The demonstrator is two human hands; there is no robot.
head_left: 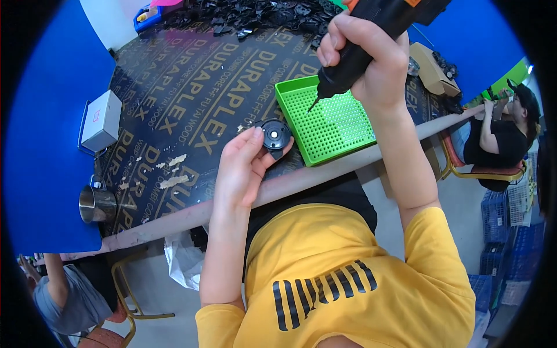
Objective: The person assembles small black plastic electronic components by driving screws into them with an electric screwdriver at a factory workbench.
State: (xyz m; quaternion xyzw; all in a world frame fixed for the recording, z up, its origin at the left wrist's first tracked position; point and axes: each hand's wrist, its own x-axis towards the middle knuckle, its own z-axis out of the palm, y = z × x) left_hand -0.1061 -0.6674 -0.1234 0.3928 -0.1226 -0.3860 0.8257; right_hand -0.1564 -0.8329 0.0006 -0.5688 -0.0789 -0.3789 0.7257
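Between the fingers and thumb of my left hand (pixel 246 156) is a round black plastic part (pixel 276 137) with a pale dot at its centre, held just above the table's near edge. My right hand (pixel 377 64) grips a black power screwdriver (pixel 350 65) whose thin bit slants down to the left. The bit's tip hangs over a green perforated tray (pixel 310 155), up and to the right of the round part and apart from it. No parts show inside the tray.
A heap of black plastic parts (pixel 272 17) covers the far side of the dark printed table (pixel 191 93). At left are a white box (pixel 102 122) and a metal cup (pixel 96 204). An open cardboard box (pixel 434 69) stands at right. Blue partitions flank the table; other people sit on both sides.
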